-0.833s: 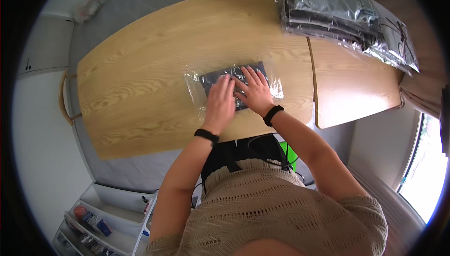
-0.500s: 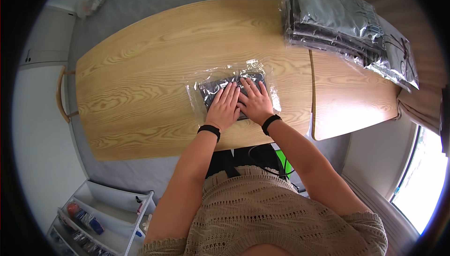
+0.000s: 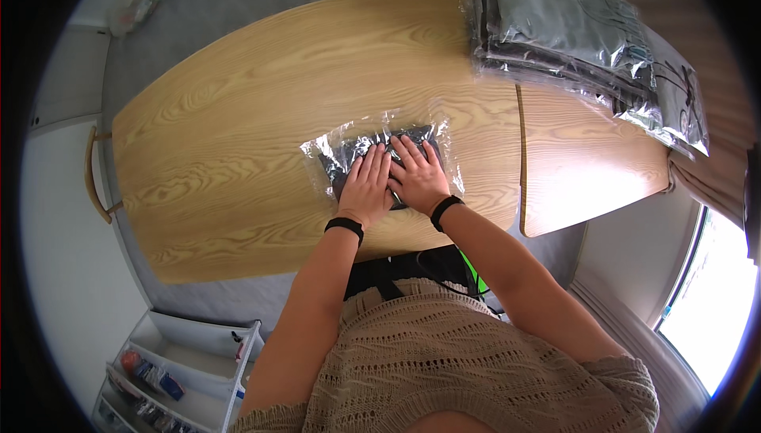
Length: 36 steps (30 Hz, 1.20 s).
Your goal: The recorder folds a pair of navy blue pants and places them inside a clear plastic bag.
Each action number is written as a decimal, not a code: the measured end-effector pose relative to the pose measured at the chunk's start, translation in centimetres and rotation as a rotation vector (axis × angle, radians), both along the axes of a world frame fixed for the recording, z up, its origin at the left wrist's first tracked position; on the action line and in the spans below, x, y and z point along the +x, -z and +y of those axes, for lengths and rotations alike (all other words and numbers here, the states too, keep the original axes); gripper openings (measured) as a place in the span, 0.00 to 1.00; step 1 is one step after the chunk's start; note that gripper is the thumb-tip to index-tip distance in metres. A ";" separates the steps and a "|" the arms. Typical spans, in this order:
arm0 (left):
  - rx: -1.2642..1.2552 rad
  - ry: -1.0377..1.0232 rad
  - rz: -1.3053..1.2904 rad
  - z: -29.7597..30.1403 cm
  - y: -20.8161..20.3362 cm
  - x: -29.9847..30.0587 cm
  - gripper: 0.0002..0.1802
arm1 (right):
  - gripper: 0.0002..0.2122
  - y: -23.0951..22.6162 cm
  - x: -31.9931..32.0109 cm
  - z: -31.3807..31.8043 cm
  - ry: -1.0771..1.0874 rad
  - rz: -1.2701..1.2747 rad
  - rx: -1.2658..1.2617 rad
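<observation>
A folded dark garment in a clear plastic bag (image 3: 337,165) lies flat near the front edge of the wooden table (image 3: 238,139). My left hand (image 3: 366,187) rests palm down on the left half of it, fingers stretched out and pointing away from me. Beside it, my right hand (image 3: 418,173) lies flat on the right half, its fingers slightly spread. The two hands touch or nearly touch at the thumbs. Loose clear plastic sticks out past the fabric on the far, left and right sides. Part of the fabric is hidden beneath my palms.
A stack of bagged grey and dark garments (image 3: 563,21) stands at the far right, partly over a second table section (image 3: 587,171). A chair (image 3: 93,175) is at the left end. White storage bins (image 3: 190,354) with small items sit at the lower left. A window (image 3: 709,290) is on the right.
The view has shifted a little, so the table and bag sit slightly further left. Both hands stay flat on the bag, with the right fingers a bit lower on it.
</observation>
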<state>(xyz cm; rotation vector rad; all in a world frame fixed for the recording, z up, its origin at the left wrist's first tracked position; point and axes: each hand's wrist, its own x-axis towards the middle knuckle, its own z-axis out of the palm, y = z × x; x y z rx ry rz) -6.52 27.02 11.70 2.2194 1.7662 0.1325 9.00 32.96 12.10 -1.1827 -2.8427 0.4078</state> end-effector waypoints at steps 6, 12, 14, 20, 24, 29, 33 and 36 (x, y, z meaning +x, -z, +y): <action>0.102 -0.008 -0.074 0.1 -0.6 -0.5 0.33 | 0.26 -2.0 0.1 0.8 -0.043 -0.008 -0.065; 0.126 -0.002 0.001 -0.5 -1.8 -0.7 0.33 | 0.30 -3.4 -0.3 -0.5 0.043 -0.062 0.007; 0.169 0.014 0.187 -1.2 -1.5 -0.8 0.30 | 0.28 -3.7 -1.0 -1.9 0.078 -0.047 0.064; 0.150 -0.036 0.161 -1.0 -1.5 -0.9 0.27 | 0.22 -2.1 -0.1 -1.9 0.044 -0.001 0.057; 0.108 -0.019 0.010 0.4 -2.1 -1.0 0.29 | 0.23 -1.6 1.1 -0.2 0.016 0.005 -0.014; 0.006 -0.038 0.002 0.0 -1.0 -1.7 0.32 | 0.24 -0.9 0.5 -0.2 0.013 0.033 -0.044; 0.001 -0.025 -0.018 0.2 -0.5 -1.6 0.33 | 0.23 0.1 0.6 -0.4 0.033 0.037 0.006; 0.038 -0.029 0.010 0.0 0.1 -1.7 0.33 | 0.23 0.4 0.2 -0.5 0.038 0.062 0.012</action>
